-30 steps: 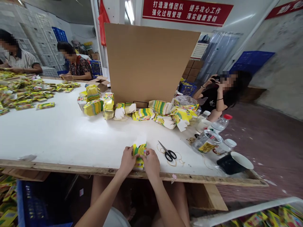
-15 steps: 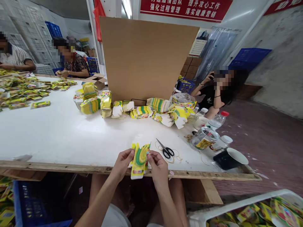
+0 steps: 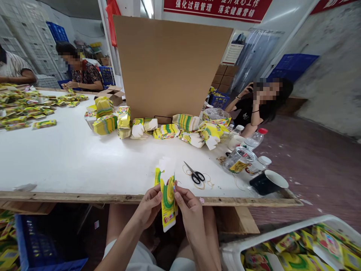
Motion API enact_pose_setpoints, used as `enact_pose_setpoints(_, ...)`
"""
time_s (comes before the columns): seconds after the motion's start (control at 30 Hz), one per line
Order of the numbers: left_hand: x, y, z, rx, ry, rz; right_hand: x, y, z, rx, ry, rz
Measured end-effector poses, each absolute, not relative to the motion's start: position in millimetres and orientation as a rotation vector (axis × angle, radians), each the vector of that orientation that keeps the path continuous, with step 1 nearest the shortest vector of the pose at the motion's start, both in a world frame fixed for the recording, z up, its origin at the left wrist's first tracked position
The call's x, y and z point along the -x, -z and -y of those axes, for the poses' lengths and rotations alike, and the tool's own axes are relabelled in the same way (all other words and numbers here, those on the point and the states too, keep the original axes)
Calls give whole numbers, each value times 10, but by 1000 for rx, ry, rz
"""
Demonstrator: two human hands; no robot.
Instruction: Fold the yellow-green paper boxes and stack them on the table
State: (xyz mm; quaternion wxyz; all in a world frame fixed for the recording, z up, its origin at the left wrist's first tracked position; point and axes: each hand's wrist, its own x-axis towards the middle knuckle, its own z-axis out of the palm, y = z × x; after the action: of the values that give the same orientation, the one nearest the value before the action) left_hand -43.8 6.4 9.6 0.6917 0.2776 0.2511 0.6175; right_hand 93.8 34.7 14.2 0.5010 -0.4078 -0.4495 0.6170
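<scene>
Both hands hold a small yellow and green cardboard box (image 3: 168, 201) at the table's front edge, its lower end tilted down over my lap. My left hand (image 3: 150, 205) grips its left side between thumb and fingers. My right hand (image 3: 188, 203) pinches the right side near the top. Behind the box, a yellow carton piece (image 3: 158, 176) with white flaps lies on the white table (image 3: 70, 162). Black-handled scissors (image 3: 197, 177) lie to the right among loose rubber bands (image 3: 208, 183).
Bundles of flat cartons (image 3: 166, 131) line a tall cardboard sheet (image 3: 172, 67). Bottles, a clear jar (image 3: 239, 160) and a dark cup (image 3: 269, 182) stand at right. A white crate (image 3: 234, 250) and a blue crate (image 3: 25, 241) flank my legs. Co-workers sit left; another person (image 3: 251, 113) sits right.
The box has moved down and toward me, tilting more, with both hands still on it. The yellow carton piece behind it now shows more. The view has shifted slightly.
</scene>
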Motion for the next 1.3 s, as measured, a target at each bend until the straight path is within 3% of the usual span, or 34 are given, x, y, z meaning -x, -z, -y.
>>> enact_pose_setpoints(0.33, 367, -33, -1, -538, -1424, -770, -1004, -138, -191, 1022, -1528, 1084)
enact_pose_setpoints(0.7, 293, 4, 45, -790, -1471, -993, -1026, -23, -172, 1145, -1298, 1235)
enact_pose_setpoints(1.03, 509, -199, 185, -960, -1252, -820, -1259, -324, -239, 913, -1466, 1488)
enact_pose_setpoints(1.3, 443, -195, 221, -882, -1263, -741, -1245, -325, -293, 978, -1196, 1483)
